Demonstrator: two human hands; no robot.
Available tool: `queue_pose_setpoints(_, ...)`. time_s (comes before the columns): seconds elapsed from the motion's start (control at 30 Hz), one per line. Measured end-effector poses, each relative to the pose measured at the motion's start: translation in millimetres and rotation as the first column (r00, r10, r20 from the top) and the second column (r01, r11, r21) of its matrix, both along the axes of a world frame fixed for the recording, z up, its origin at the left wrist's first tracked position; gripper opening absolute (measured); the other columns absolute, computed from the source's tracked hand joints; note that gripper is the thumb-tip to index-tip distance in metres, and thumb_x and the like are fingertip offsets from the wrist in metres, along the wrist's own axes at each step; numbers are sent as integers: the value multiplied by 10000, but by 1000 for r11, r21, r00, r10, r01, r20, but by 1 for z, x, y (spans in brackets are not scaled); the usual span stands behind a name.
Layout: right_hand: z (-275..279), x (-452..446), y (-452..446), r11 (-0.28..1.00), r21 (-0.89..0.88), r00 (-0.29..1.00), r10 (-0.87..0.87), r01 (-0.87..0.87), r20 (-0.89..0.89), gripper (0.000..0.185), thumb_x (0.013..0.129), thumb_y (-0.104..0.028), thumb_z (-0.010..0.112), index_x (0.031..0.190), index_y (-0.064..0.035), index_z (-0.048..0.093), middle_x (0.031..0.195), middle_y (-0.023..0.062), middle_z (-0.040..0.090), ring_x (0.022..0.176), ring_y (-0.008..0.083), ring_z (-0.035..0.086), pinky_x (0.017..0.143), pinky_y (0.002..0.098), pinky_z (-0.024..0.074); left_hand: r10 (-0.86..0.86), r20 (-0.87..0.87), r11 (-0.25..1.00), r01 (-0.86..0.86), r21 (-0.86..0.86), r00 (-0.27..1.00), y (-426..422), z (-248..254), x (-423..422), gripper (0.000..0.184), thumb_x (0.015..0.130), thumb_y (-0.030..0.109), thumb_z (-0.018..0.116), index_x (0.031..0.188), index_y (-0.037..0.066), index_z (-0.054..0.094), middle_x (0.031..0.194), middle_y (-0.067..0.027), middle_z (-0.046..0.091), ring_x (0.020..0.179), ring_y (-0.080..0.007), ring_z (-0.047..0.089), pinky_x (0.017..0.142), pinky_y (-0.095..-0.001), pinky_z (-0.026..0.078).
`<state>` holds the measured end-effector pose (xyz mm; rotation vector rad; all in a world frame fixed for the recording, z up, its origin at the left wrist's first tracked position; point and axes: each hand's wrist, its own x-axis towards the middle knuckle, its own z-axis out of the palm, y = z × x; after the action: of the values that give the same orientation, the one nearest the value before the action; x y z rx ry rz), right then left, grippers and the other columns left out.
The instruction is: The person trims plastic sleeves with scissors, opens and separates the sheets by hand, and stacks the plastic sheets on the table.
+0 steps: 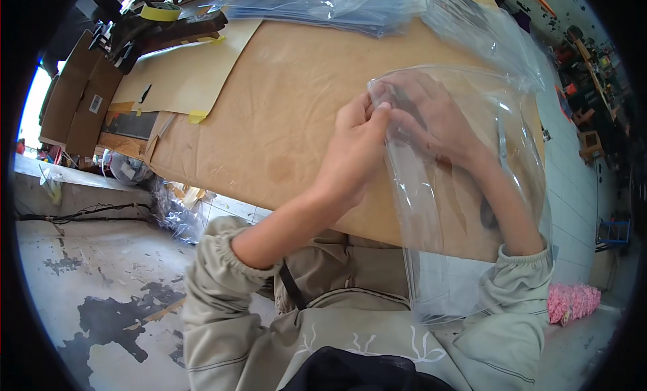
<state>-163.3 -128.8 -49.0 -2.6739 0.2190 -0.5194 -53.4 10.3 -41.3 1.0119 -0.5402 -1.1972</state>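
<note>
A clear plastic sleeve (pixel 431 209) hangs from the table's near edge down toward my lap. My left hand (pixel 354 145) is closed, pinching the sleeve's upper left corner between thumb and fingers. My right hand (pixel 435 118) shows through the clear film, its fingers bent at the same corner and its thumb pointing at the left one. Whether it is inside the sleeve or only behind one layer, I cannot tell. Scissors (pixel 501 138) lie beside my right forearm, seen through the plastic.
Brown paper covers the table (pixel 269 128). Stacked clear plastic sheets (pixel 323 12) lie at the far side. At the back left are a yellow tape roll (pixel 160 11) on a dark tool, a card sheet (pixel 182 71) and a cardboard box (pixel 84 98). A pink bundle (pixel 573 303) sits at right.
</note>
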Motion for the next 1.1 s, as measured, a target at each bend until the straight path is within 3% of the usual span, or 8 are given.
queue_pose_setpoints(0.13,2,-14,10,969,-231,989,58,-88,-137,616,913,-351,494,1405,-34,302,1402,190,375,1296,314,355,1081,427,256,177,177,983,-167,-72,968,-7,-16,-6,332,941,60,435,1245,-73,439,1119,-107,585,933,-133,552,824,-252,443)
queue_pose_setpoints(0.33,16,-42,38,984,-170,945,-8,-50,-326,695,911,-439,454,1440,-42,239,1488,186,229,1386,299,213,1106,530,148,41,242,987,-78,142,969,-4,-6,2,396,952,106,461,1294,-73,373,1311,-150,481,1161,-175,509,961,-298,450)
queue_pose_setpoints(0.53,26,-75,62,934,-277,861,58,-225,-505,756,909,-536,308,1433,2,220,1495,256,133,1407,384,82,1104,564,24,19,143,990,-39,135,989,-12,3,14,407,952,121,463,1311,-28,343,1213,-146,539,1100,-163,543,937,-312,475)
queue_pose_setpoints(0.6,27,-75,62,927,-290,854,58,-239,-517,774,900,-554,317,1425,9,235,1490,267,133,1404,394,85,1104,565,30,11,316,990,-54,127,949,-13,1,17,403,958,100,439,1335,20,321,1178,-150,565,1032,-176,587,895,-302,500)
queue_pose_setpoints(0.77,29,-73,60,924,-268,842,93,-272,-532,807,883,-590,328,1417,10,255,1486,277,136,1401,401,88,1101,572,36,45,725,997,-78,12,688,-9,-2,13,408,949,31,401,1345,84,319,1134,-176,591,945,-188,628,808,-297,530)
queue_pose_setpoints(0.87,30,-72,58,931,-222,848,140,-288,-512,790,876,-561,374,1432,-16,237,1495,252,139,1403,382,108,1097,582,57,154,800,987,-56,-149,581,-10,-14,19,436,833,-27,486,1253,52,400,1119,-295,584,920,-393,628,771,-428,501)
queue_pose_setpoints(0.97,31,-71,54,928,-61,838,302,-367,-455,742,872,-459,473,1445,-56,229,1512,207,146,1399,347,158,1097,578,104,66,986,997,-45,-60,155,13,13,16,566,791,2,571,1323,84,396,1363,-332,360,1199,-397,478,904,-461,450)
queue_pose_setpoints(1.1,7,-70,41,864,301,841,480,-404,-249,631,836,-294,584,1380,-64,360,1477,198,231,1334,359,284,1076,521,218,104,916,994,21,-104,-388,30,18,-4,496,923,391,462,1391,245,384,1499,-248,145,1382,-394,173,1056,-592,171)
